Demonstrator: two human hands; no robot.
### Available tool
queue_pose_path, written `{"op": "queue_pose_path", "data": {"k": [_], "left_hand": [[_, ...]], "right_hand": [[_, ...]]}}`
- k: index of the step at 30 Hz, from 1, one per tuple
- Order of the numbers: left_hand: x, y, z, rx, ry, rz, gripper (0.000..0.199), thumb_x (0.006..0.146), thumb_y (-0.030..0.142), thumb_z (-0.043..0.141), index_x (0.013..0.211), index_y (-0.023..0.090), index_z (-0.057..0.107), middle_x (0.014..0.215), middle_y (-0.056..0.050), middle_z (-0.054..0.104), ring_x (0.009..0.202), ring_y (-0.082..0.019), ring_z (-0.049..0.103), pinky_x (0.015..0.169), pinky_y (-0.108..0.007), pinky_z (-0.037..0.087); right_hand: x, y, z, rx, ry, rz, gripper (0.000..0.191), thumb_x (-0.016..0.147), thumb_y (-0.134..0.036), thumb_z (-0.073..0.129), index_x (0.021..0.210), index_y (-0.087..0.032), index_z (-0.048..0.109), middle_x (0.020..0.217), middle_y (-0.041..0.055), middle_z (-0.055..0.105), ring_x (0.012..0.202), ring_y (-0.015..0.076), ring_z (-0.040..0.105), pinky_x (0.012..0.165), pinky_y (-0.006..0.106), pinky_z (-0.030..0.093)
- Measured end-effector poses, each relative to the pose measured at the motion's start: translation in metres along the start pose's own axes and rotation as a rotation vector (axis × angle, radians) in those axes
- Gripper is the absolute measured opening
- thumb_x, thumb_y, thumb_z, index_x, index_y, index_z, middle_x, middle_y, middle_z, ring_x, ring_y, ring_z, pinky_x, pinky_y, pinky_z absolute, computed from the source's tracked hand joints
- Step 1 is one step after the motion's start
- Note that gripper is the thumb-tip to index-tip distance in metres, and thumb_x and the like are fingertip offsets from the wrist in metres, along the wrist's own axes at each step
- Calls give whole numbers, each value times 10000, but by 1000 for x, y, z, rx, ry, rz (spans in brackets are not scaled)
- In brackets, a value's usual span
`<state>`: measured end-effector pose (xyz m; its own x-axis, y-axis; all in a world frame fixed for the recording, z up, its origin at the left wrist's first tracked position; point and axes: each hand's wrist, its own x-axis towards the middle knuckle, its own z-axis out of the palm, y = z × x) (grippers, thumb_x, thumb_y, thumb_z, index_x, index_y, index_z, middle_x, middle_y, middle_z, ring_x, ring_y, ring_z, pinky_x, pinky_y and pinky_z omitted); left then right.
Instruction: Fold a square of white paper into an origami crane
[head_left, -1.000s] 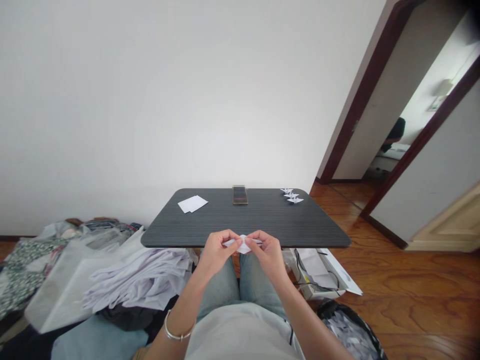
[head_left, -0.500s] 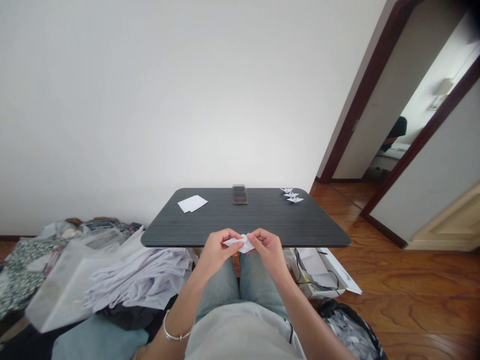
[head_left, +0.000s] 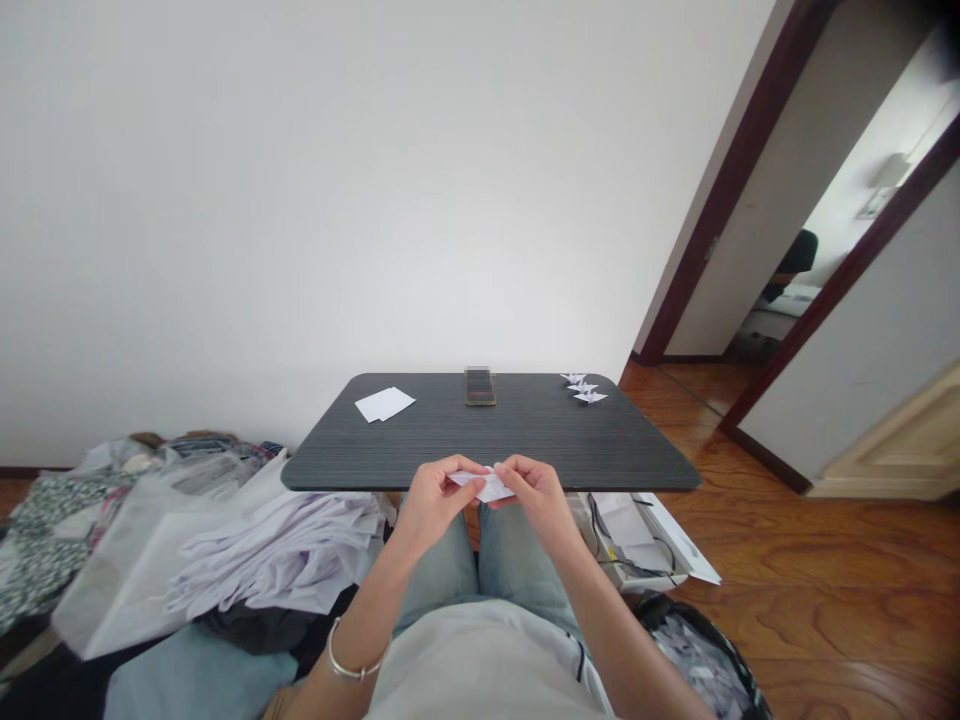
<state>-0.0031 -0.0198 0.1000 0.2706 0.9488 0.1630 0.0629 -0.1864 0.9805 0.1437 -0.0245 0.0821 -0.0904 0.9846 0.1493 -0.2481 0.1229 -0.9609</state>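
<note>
A small folded piece of white paper is pinched between my two hands, at the near edge of the dark table. My left hand grips its left side between thumb and fingers. On the other side, my right hand pinches the paper, with the thumb close to its middle. Part of the paper is hidden behind my fingers. Three white paper cranes stand in a row at the table's far right corner. Loose white paper sheets lie overlapping at the far left.
A phone is at the table's back edge by the wall. Left of my legs are piled clothes and plastic bags. On the right, a box with cables and a black bag of paper scraps sit on the wooden floor.
My right fingers have shifted slightly on the folded paper, and its visible outline has changed a little. Both hands keep hold of it in nearly the same spot.
</note>
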Motion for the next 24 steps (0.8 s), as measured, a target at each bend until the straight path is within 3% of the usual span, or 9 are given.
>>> {"op": "queue_pose_path", "data": {"k": [7, 17, 24], "left_hand": [[0, -4, -4, -85, 8, 12, 240, 687, 300, 664, 848, 122, 675, 693, -38, 678, 531, -109, 584, 519, -208, 468], [-3, 2, -3, -92, -48, -47, 253, 626, 242, 719, 850, 128, 697, 783, -51, 692, 609, -116, 595, 581, -218, 486], [-2, 2, -3, -168, -30, -68, 169, 618, 183, 699, 772, 114, 700, 682, -33, 683, 548, -97, 580, 558, -207, 471]], "right_hand": [[-2, 3, -7, 13, -83, -57, 211, 659, -362, 701, 730, -167, 666, 634, 15, 652, 590, 141, 595, 567, 255, 516], [-3, 2, -7, -14, -57, -94, 168, 691, -323, 673, 692, -158, 642, 611, 6, 627, 568, 129, 567, 546, 235, 481], [-3, 3, -6, 27, -72, -167, 105, 705, -261, 659, 705, -167, 611, 613, -9, 597, 547, 107, 523, 526, 209, 418]]}}
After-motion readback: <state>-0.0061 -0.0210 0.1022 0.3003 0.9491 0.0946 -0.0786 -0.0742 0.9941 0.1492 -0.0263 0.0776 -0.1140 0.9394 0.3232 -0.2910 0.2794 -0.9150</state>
